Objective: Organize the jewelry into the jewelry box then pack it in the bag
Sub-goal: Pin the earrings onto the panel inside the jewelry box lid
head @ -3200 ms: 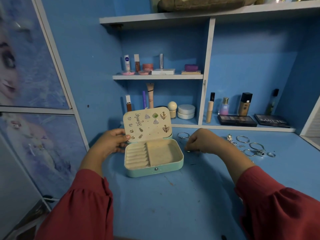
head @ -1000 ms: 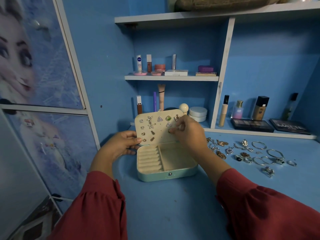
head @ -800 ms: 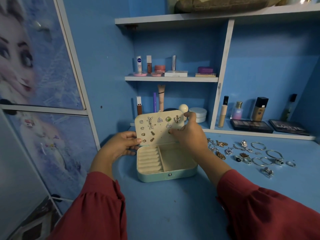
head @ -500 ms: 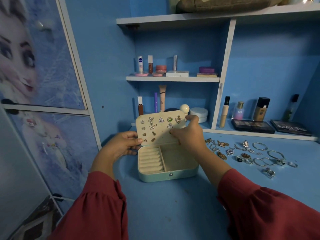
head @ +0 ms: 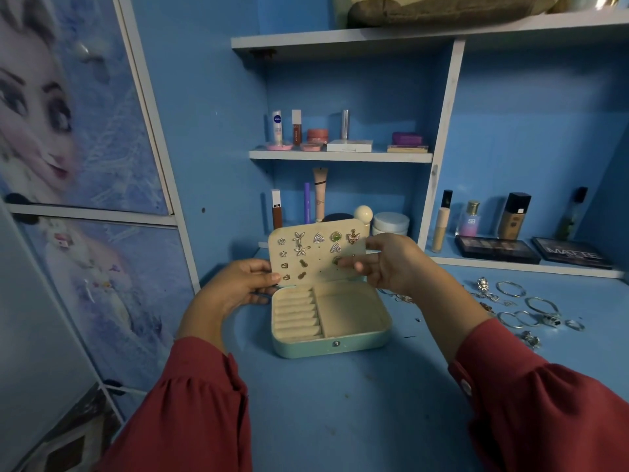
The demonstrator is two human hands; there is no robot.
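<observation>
Earrings going onto the lid, rings not yet boxed.
Left hand (head: 238,287) grips the jewelry box (head: 332,321) lid; right hand (head: 388,264) pinches an earring (head: 337,260) against it; rings and bangles (head: 531,308) wait on the desk, tray compartments bare.

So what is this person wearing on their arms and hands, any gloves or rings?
Both arms are covered by loose, dark red long sleeves, gathered into cuffs at the wrists. The right sleeve has a small pale button at the cuff; the left sleeve shows none. The left hand and right hand are bare: no gloves, and no rings visible.
</observation>
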